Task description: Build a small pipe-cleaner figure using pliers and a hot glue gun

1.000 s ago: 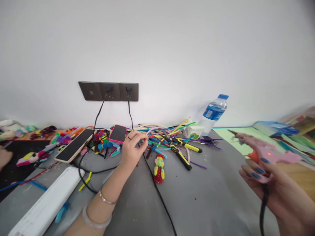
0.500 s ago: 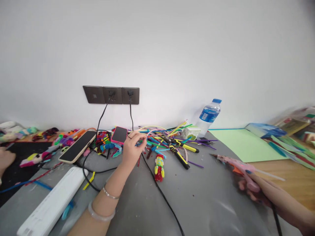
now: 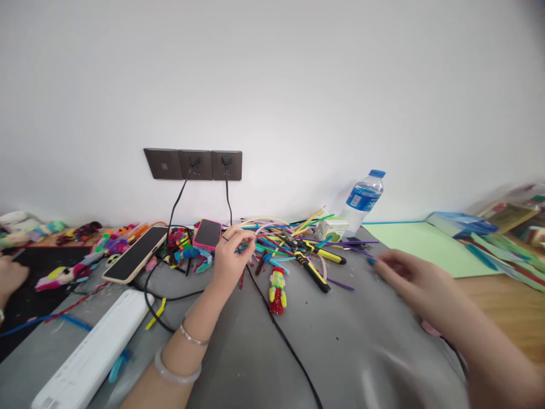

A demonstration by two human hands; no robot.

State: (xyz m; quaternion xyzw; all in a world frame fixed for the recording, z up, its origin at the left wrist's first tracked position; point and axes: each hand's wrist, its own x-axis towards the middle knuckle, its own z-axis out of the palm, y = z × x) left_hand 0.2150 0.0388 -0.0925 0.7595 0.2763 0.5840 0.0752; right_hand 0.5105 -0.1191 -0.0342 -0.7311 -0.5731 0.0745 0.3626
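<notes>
My left hand (image 3: 232, 258) reaches into a heap of coloured pipe cleaners (image 3: 289, 238) by the wall, thumb and forefinger pinched on one strand at the heap's left edge. My right hand (image 3: 409, 281) is blurred, low over the grey mat (image 3: 340, 352), with its fingers stretched toward the heap and nothing in them. A pink glue gun (image 3: 429, 328) shows as a sliver under my right forearm, lying on the mat. A small red and yellow pipe-cleaner figure (image 3: 276, 289) lies between my hands, beside the yellow-handled pliers (image 3: 313, 270).
Two phones (image 3: 136, 254) (image 3: 207, 233) lie near the wall sockets (image 3: 193, 165), with black cables (image 3: 276, 329) crossing the mat. A water bottle (image 3: 361, 201), a small carton (image 3: 330, 230), a white bar (image 3: 93, 352) and green paper (image 3: 426, 247) are around. Another person's hand (image 3: 9, 278) is at far left.
My right hand lowered the pink glue gun to the mat, let go of it and moved left toward the heap. My left hand stayed pinched in the pipe cleaners.
</notes>
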